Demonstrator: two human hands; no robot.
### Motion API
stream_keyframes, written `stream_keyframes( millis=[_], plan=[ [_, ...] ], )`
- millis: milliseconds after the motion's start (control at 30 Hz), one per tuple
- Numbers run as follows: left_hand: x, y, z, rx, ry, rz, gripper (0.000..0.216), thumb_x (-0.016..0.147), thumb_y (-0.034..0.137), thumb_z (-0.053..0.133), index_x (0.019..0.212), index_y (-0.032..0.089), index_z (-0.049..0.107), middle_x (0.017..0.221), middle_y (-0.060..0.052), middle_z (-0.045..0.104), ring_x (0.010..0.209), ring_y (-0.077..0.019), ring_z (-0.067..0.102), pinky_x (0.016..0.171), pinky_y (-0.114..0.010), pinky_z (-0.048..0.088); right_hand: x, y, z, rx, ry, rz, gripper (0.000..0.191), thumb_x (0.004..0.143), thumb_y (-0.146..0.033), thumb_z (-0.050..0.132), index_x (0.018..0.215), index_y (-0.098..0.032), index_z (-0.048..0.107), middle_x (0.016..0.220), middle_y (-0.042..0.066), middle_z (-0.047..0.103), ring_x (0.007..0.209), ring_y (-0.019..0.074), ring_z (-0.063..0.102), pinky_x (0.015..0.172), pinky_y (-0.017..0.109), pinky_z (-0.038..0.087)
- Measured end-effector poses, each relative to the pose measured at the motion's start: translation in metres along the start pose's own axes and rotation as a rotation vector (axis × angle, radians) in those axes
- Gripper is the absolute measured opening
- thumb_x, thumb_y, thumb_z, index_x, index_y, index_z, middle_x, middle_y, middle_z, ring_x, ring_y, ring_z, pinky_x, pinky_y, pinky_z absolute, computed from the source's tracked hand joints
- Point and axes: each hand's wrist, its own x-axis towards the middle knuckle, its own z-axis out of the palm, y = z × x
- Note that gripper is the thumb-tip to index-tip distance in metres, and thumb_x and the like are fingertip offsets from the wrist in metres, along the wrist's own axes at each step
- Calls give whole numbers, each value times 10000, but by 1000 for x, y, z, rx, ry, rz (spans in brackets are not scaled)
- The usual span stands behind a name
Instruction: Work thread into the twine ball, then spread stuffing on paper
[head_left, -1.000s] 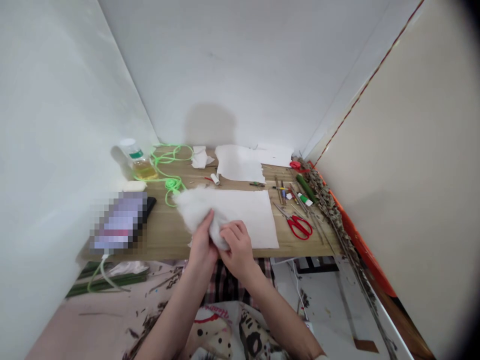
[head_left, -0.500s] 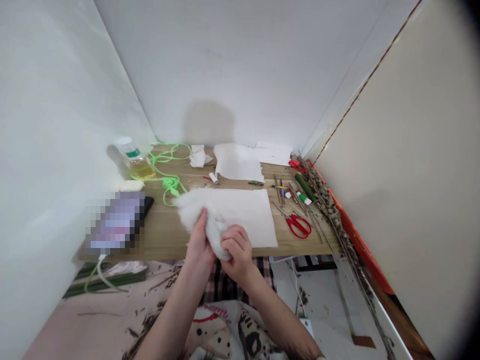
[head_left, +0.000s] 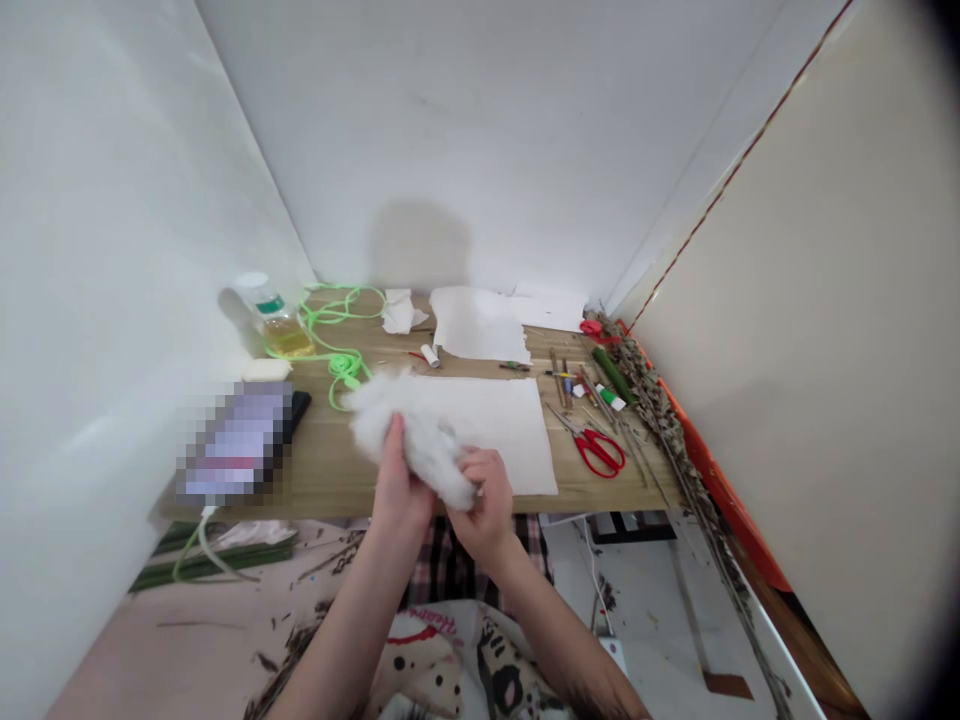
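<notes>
A fluffy clump of white cotton stuffing (head_left: pixel 416 430) is held above the near edge of the wooden table. My left hand (head_left: pixel 401 480) grips it from the left, thumb pressed on top and the other fingers hidden beneath. At its lower right end, my right hand (head_left: pixel 484 495) has its fingers curled on the cotton. Under the clump lies a white paper sheet (head_left: pixel 510 430), partly covered by it. Red-handled scissors (head_left: pixel 598 450) rest open-bladed just right of the sheet.
A phone (head_left: pixel 240 440) on a cable and a bottle of yellow liquid (head_left: pixel 285 325) stand left, near green cord (head_left: pixel 345 365). Torn paper (head_left: pixel 480 325) lies at the back. Sticks, a green-labelled tube (head_left: pixel 610 397) and dried branches (head_left: pixel 652 400) line the right side.
The cotton has spread looser and wider between my hands. My right hand has shifted slightly right, and its grip on the lower end has changed.
</notes>
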Motion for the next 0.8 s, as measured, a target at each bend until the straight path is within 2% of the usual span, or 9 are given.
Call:
stream_keyframes(
  millis=[67, 133, 233, 333, 500, 600, 700, 800],
  plan=[
    [-3, 1, 0, 1, 8, 77, 180, 894, 273, 662, 1053, 201, 708, 971, -24, 767, 827, -141, 720, 812, -216, 568, 1, 1, -2, -56, -17, 94, 323, 779, -100, 576, 1069, -231, 515, 982, 65, 602, 927, 222, 597, 840, 411, 553],
    [-5, 0, -2, 28, 2, 92, 235, 855, 222, 699, 1089, 202, 708, 1018, -31, 769, 871, -151, 723, 832, -227, 568, 2, 2, -5, -122, -73, 142, 499, 759, -109, 589, 1240, -213, 502, 1186, 125, 575, 1117, 268, 560, 945, 460, 516],
    [-8, -4, -7, 67, -7, 88, 253, 803, 188, 739, 1055, 180, 717, 1017, -39, 771, 866, -153, 720, 846, -243, 569, 5, 3, -8, -145, -185, 154, 597, 720, -82, 584, 1298, -215, 515, 1318, 139, 526, 1226, 287, 504, 1047, 485, 453],
    [-9, -10, -10, 104, -20, 86, 254, 703, 138, 797, 948, 153, 730, 964, -43, 774, 828, -147, 713, 805, -229, 564, 9, 4, -8, -126, -198, 177, 555, 670, -46, 541, 1199, -211, 569, 1190, 114, 594, 1117, 272, 549, 982, 450, 486],
    [-11, -16, -6, 208, -1, 7, 231, 564, 72, 839, 747, 103, 702, 764, -36, 742, 677, -138, 672, 660, -224, 546, 14, 6, -6, -111, -216, 153, 332, 645, -46, 494, 911, -220, 588, 971, 75, 631, 923, 248, 578, 810, 389, 506],
    [-12, -17, -1, 164, 56, 56, 200, 583, 28, 807, 717, 106, 680, 728, -15, 720, 634, -111, 649, 628, -204, 530, 12, 6, -5, -96, -222, 108, 295, 633, -48, 496, 853, -226, 577, 930, 65, 633, 879, 237, 575, 764, 369, 498],
    [-13, -18, 1, 116, 80, 116, 204, 638, 24, 777, 795, 119, 689, 778, -8, 726, 654, -102, 657, 655, -199, 534, 10, 4, -3, -82, -193, 54, 285, 650, -41, 498, 849, -229, 576, 910, 59, 634, 863, 229, 567, 756, 366, 496],
    [-13, -15, 2, 129, 98, 101, 163, 703, 53, 743, 834, 125, 677, 774, -8, 722, 630, -101, 648, 645, -207, 534, 7, 0, -1, -63, -176, 18, 253, 692, -37, 511, 841, -232, 572, 892, 52, 633, 854, 220, 570, 752, 360, 503]
  ],
)
